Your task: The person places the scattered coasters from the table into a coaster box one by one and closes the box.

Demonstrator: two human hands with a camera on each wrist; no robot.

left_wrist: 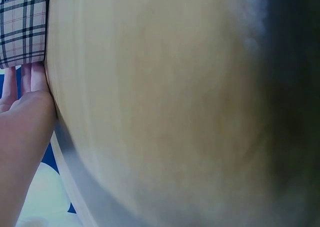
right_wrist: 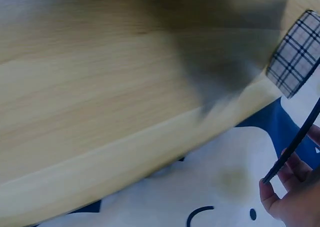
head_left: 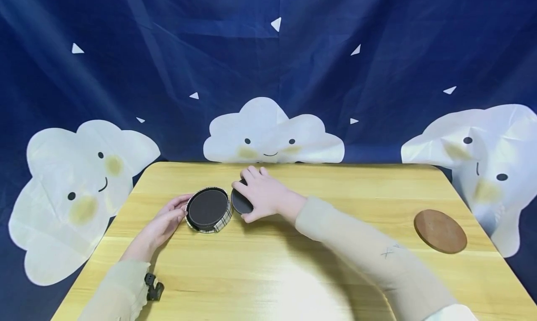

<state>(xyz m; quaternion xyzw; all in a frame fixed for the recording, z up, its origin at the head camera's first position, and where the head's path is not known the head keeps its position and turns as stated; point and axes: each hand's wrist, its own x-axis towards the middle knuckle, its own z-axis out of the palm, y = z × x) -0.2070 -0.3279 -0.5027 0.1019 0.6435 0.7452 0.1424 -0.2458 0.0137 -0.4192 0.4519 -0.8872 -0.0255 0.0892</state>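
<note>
A round plaid coaster holder (head_left: pixel 223 222) stands on the table, with a black disc (head_left: pixel 207 208) level near its rim. At its left side, my left hand (head_left: pixel 165 220) touches the wall with fairly straight fingers. Those fingers (left_wrist: pixel 37 78) reach to the plaid wall in the left wrist view. My right hand (head_left: pixel 266 195) pinches a thin black round coaster (head_left: pixel 240 200) by its edges, just right of the holder. Seen edge-on in the right wrist view, this coaster (right_wrist: pixel 295 146) is tilted, with the thumb at one end and fingers behind it.
A brown round disc (head_left: pixel 440 231) lies on the wooden table (head_left: pixel 235 274) at the right. A dark blue curtain (head_left: pixel 235 45) with white clouds hangs behind the table's far edge. A small black device (head_left: pixel 154 287) sits at the left cuff.
</note>
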